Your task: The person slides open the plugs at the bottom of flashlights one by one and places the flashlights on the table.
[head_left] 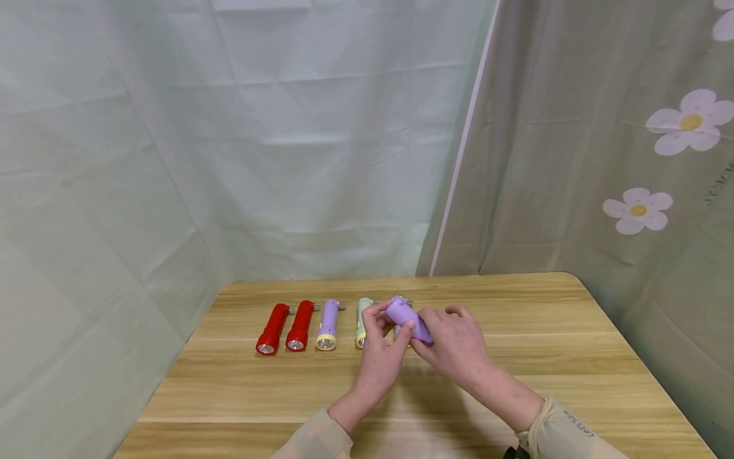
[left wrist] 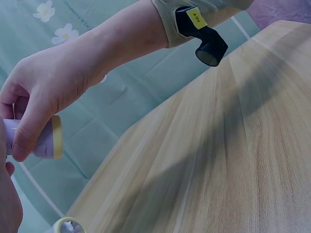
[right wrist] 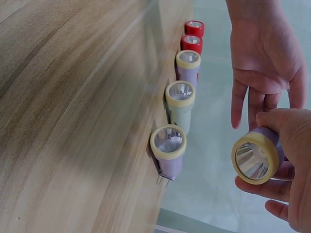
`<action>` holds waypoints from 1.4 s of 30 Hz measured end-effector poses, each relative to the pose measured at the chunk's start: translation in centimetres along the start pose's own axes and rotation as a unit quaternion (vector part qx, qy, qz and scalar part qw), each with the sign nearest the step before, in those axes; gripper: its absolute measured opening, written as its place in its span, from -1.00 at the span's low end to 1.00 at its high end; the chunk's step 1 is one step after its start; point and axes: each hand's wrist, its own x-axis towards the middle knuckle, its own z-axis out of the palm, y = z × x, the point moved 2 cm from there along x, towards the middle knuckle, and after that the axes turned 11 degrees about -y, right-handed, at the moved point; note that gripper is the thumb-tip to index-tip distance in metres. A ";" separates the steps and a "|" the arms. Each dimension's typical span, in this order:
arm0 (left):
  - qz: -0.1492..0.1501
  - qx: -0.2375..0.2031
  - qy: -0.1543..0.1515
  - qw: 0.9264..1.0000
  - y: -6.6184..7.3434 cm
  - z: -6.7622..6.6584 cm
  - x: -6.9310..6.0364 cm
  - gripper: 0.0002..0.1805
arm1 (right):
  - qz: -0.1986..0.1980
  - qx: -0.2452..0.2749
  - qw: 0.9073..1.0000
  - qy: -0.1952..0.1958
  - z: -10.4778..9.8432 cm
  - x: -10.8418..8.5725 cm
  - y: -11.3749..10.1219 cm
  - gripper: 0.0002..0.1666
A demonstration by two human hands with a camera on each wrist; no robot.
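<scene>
A purple flashlight (head_left: 410,320) with a cream rim is held above the table, between both hands. My right hand (head_left: 459,341) grips its body near the lens end, the thumb curled along it in the left wrist view. My left hand (head_left: 381,354) pinches the other end between thumb and fingers. In the right wrist view the lens (right wrist: 252,162) faces the camera, and the left fingers reach down behind the body. Under the hands, another purple flashlight (right wrist: 168,155) lies on the table, its metal prongs showing; the head view mostly hides it.
In a row to the left lie a pale green flashlight (head_left: 360,322), a purple flashlight (head_left: 329,322) and two red flashlights (head_left: 301,325), lenses toward me. The wooden table (head_left: 229,395) ends at a hanging curtain (head_left: 321,159). A black device (left wrist: 211,48) sits at the right wrist.
</scene>
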 end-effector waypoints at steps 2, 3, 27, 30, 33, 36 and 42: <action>0.002 -0.003 -0.001 1.000 -0.1 0.0 0.0 -0.41 | 0.000 0.000 1.000 -0.002 0.0 0.0 0.0 -0.57; 0.002 -0.004 -0.001 1.000 -0.1 0.0 0.0 -0.41 | 0.000 0.000 1.000 -0.003 0.0 0.0 0.0 -0.57; -0.010 -0.010 -0.009 1.000 -0.1 0.0 0.1 -0.42 | -0.004 -0.001 1.000 -0.013 -0.1 -0.1 0.0 -0.54; -0.012 -0.007 -0.010 1.000 -0.2 0.0 0.1 -0.42 | -0.007 -0.001 1.000 -0.009 0.0 -0.1 0.0 -0.54; -0.015 -0.005 -0.011 1.000 -0.2 0.0 0.1 -0.42 | -0.009 -0.002 1.000 -0.003 0.0 -0.1 0.0 -0.53; -0.017 -0.004 -0.012 1.000 -0.2 -0.1 0.1 -0.42 | -0.009 -0.003 1.000 -0.002 0.0 -0.2 0.0 -0.53; -0.015 -0.003 -0.014 1.000 -0.2 -0.1 0.1 -0.42 | -0.008 0.003 1.000 -0.007 0.1 -0.2 0.0 -0.52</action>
